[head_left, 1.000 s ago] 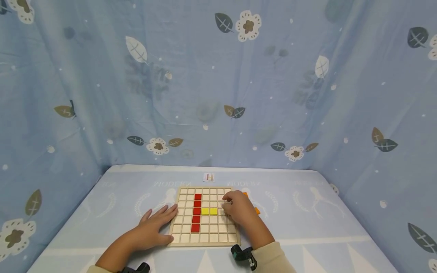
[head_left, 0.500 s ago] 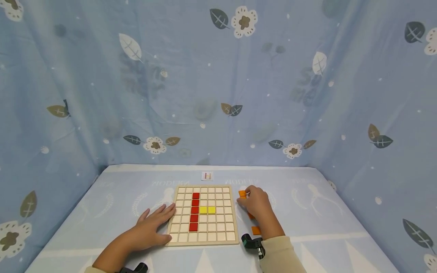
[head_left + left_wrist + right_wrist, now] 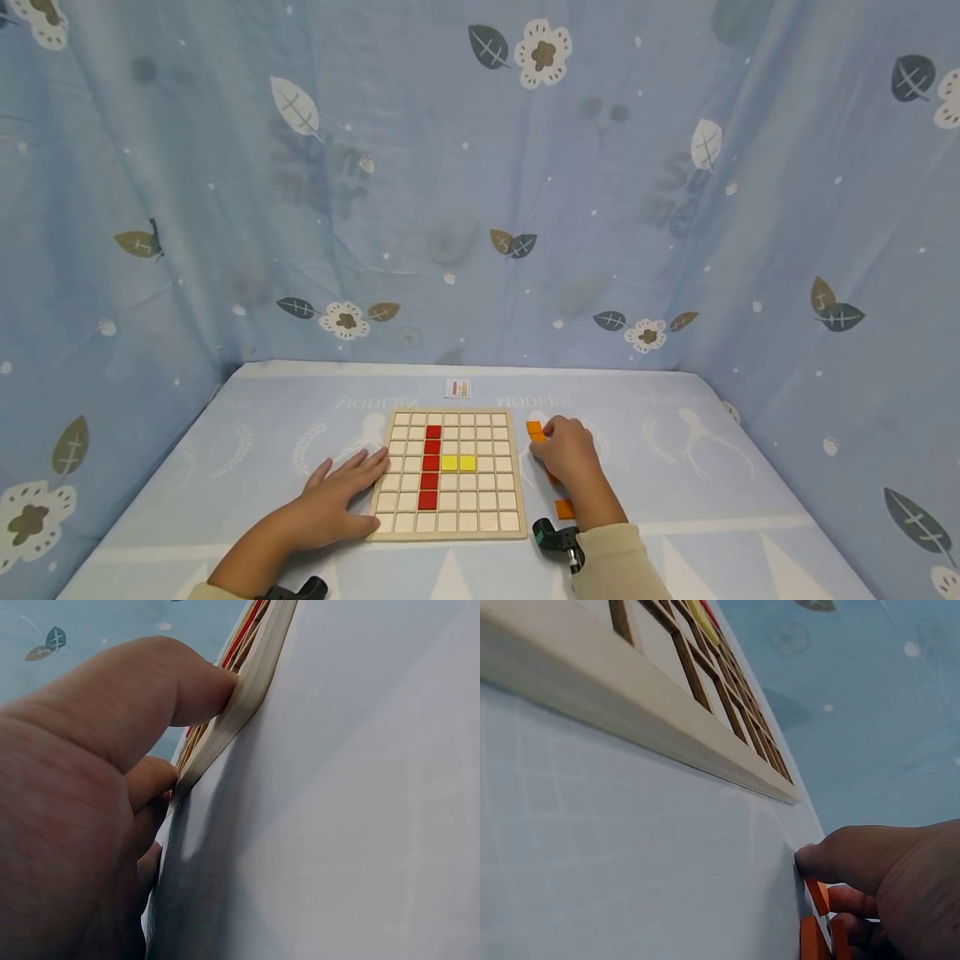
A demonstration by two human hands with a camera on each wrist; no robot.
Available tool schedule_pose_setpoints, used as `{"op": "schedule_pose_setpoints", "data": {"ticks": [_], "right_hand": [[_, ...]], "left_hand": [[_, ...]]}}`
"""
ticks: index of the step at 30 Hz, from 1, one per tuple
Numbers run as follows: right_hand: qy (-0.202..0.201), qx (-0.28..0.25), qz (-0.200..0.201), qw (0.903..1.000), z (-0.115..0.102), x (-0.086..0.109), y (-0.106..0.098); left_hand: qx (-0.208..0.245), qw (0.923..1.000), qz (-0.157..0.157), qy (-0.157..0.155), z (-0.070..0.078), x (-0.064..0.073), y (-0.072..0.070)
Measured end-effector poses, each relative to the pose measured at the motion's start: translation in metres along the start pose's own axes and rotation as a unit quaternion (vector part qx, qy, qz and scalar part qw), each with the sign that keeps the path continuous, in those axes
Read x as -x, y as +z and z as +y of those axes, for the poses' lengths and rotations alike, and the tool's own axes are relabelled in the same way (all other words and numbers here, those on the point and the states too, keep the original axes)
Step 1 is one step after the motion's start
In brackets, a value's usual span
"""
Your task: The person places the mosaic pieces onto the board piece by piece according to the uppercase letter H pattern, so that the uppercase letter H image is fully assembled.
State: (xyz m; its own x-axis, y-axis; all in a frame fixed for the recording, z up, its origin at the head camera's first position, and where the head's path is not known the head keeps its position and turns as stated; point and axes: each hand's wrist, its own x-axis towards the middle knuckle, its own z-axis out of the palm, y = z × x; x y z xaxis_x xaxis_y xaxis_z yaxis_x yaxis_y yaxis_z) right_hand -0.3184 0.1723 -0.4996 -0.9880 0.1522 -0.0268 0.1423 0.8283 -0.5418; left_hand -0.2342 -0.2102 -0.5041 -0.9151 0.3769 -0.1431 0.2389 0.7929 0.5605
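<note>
A wooden grid board [image 3: 450,536] lies on the table, with a column of several red tiles [image 3: 431,463] and two yellow tiles [image 3: 458,462] beside it. My left hand [image 3: 337,502] rests on the board's left edge, fingers spread. Its thumb [image 3: 199,690] touches the board's near left corner in the left wrist view. Right of the board, my right hand [image 3: 570,454] is down among orange tiles [image 3: 535,427]. In the right wrist view, thumb and finger pinch one orange tile [image 3: 820,897]; more orange tiles [image 3: 814,941] lie just below, partly hidden by the fingers.
Another orange tile [image 3: 565,509] lies near the right wrist, by the black wrist camera mount [image 3: 555,535]. A small printed card [image 3: 457,389] sits behind the board. Blue patterned curtain [image 3: 420,208] surrounds the table's back and sides.
My right hand has moved right, from over the board's right side to the orange tiles, where its fingers now come together on one. The left hand stays on the board's edge.
</note>
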Motion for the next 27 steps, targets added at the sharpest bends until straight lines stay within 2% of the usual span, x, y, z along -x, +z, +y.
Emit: {"op": "schedule_pose_setpoints", "data": {"ticks": [13,18,21,27], "right_hand": [[0.003,-0.012,0.005,0.9999,0.002,0.000,0.000],[0.010,-0.052,0.004,0.9986,-0.005,0.003,0.003],[-0.010,-0.075,0.001,0.9971,-0.014,0.004,0.005],[-0.078,-0.092,-0.011,0.9927,-0.035,0.000,0.012]], "left_hand": [[0.003,1.0000,0.002,0.007,0.002,0.002,0.000],[0.004,1.0000,0.000,0.000,0.002,0.002,-0.001],[0.001,1.0000,-0.001,-0.002,0.002,0.003,0.000],[-0.001,1.0000,0.001,0.003,0.001,0.001,0.000]]}}
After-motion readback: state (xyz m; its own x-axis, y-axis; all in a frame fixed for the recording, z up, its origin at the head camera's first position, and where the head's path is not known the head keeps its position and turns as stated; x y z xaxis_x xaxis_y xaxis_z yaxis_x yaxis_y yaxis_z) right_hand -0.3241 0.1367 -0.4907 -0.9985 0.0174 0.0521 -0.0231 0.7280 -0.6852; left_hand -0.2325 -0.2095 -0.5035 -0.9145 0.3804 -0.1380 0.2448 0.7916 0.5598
